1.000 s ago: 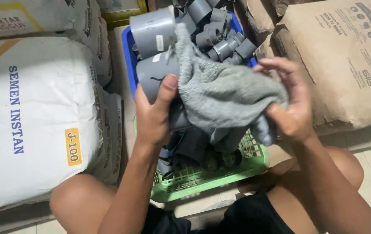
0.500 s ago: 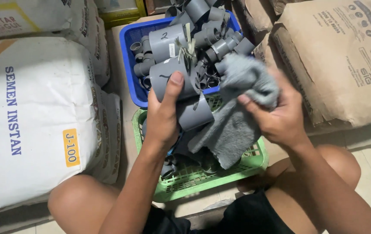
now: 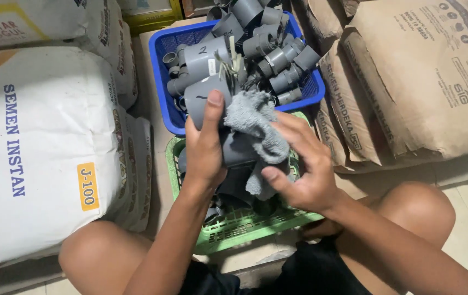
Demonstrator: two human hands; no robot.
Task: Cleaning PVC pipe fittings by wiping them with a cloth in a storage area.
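Head view: left hand (image 3: 204,150) grips grey pipe fitting (image 3: 212,101) (matte, dusty); right hand (image 3: 299,169) clutches grey rag (image 3: 253,117).

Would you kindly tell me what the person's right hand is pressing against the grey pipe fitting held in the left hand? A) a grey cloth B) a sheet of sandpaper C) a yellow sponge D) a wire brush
A: the right hand bunches a grey cloth against the grey pipe fitting gripped by the left hand, above the green basket.
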